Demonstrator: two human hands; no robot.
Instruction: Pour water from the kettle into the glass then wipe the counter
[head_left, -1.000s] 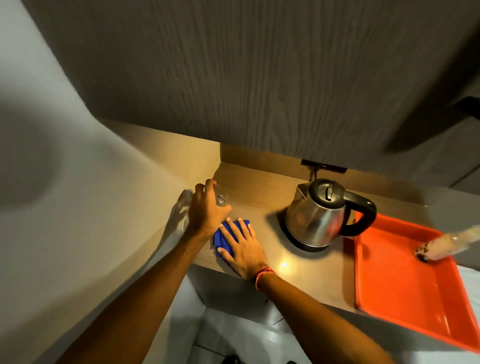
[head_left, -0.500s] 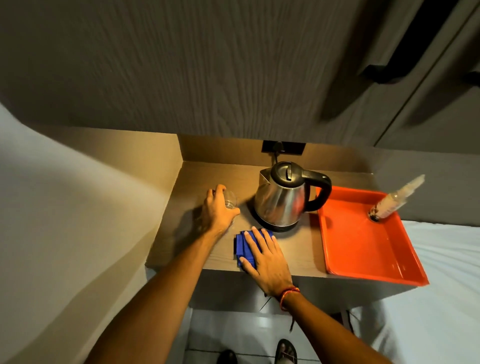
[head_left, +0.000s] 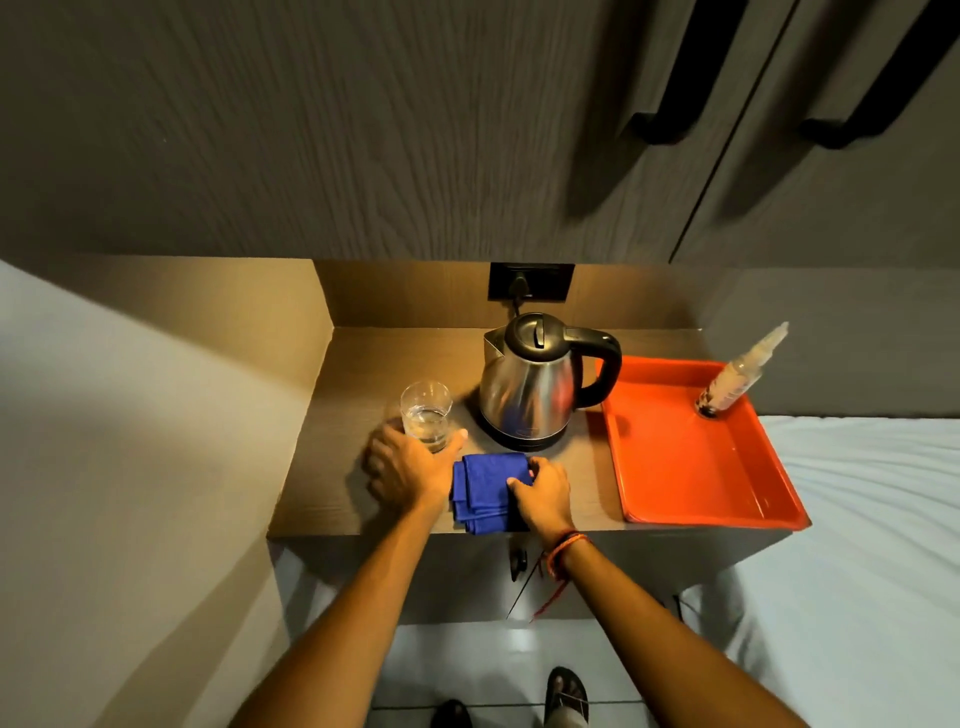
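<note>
A steel kettle (head_left: 530, 395) with a black lid and handle stands on its base at the back of the wooden counter (head_left: 332, 483). A clear glass (head_left: 426, 413) holding some water stands left of the kettle. My left hand (head_left: 410, 467) sits just in front of the glass, thumb and fingers touching its lower part. A folded blue cloth (head_left: 480, 491) lies at the counter's front edge. My right hand (head_left: 543, 491) grips the cloth's right side, thumb on top.
An orange tray (head_left: 691, 493) fills the counter's right end, with a small bottle (head_left: 737, 376) standing in its far corner. A wall socket (head_left: 530, 282) with the kettle's plug is behind. Dark cabinet doors hang overhead. A white bed lies to the right.
The head view has swung back and down. My left hand slid from around the glass to its front. My right hand went from flat on the cloth to gripping its right side.
</note>
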